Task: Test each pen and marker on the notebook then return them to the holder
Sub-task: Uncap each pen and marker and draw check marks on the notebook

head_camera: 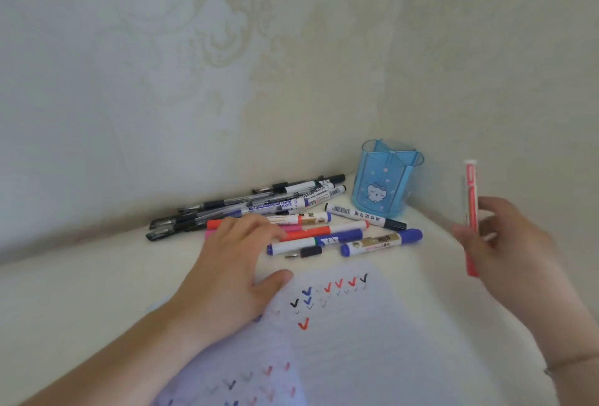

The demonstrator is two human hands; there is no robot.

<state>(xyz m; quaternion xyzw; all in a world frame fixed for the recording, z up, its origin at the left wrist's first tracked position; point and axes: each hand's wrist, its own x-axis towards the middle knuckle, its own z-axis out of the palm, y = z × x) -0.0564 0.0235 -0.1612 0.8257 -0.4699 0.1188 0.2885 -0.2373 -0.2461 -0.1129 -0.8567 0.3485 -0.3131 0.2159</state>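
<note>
Landmark: blue pen holder point(385, 178), upright in the corner where the wall point(194, 65) meets the white surface point(81, 276); nothing seen standing in it. Far left of holder: bunch of black gel pens point(194, 211) lying flat, tips toward lower left, with white-barrel markers point(311, 193) stacked at their holder end. Left hand point(227, 263), left of and nearer than holder, palm down, fingers straight and spread, fingertips resting over the red and pink markers point(311, 232) in the pile, thumb on the top edge of the notebook page point(356, 341); grips nothing. Just in front of holder: black-capped white marker point(363, 216), two blue-capped markers point(382, 241), a small loose black pen piece point(304, 253). Page lies in front of holder, nearer the camera, with red, blue and black check marks. Right of holder: right hand point(505, 253) raised off the surface, fingers curled round a red pen point(471, 211) held about upright, blurred; exact grip hard to tell.
</note>
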